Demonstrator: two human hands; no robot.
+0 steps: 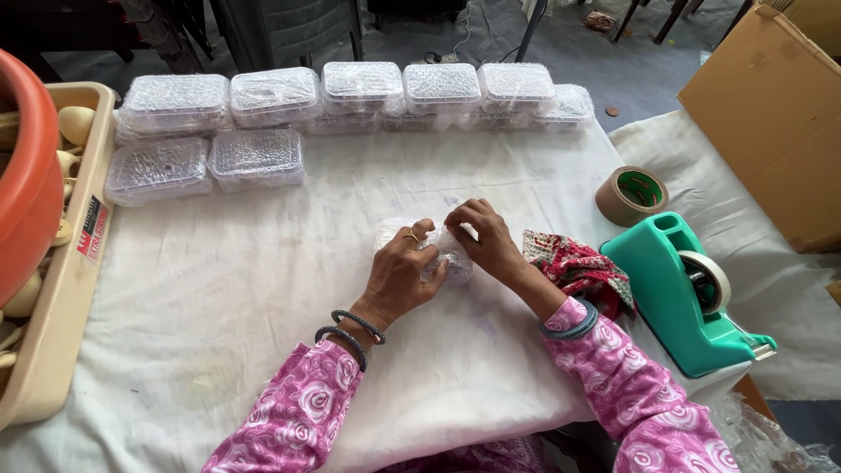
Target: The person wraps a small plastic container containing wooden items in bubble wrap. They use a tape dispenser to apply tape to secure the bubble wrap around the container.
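Bubble wrap covers the small packet (427,248) lying at the centre of the frame on the white cloth (263,289). I have my left hand (401,278) laid over its left part, fingers curled down and pressing on the wrap, a ring showing on one finger. My right hand (487,238) sits on the packet's right end, fingertips pinched together on the wrap near the top edge. Both hands touch the packet, and most of it is hidden under them.

Across the top of the frame I see a row of wrapped boxes (359,88), stacked and touching side by side, with two more in front of them at upper left. They lie well apart from the packet.

Just right of my right wrist lies a red patterned cloth (580,268). Beside it, at the right edge of the table, stands a green tape dispenser (670,289) with a pale roll in it. Above the dispenser lies a brown tape roll (632,195), flat on its side. A cardboard box (771,114) fills the upper right corner.

At the far left I see a beige tray (61,298) holding pale rounded wooden pieces, with an orange tub (26,184) partly over it.

Pink flowered sleeves cover both my forearms, with dark bangles on the left wrist and a grey one on the right.
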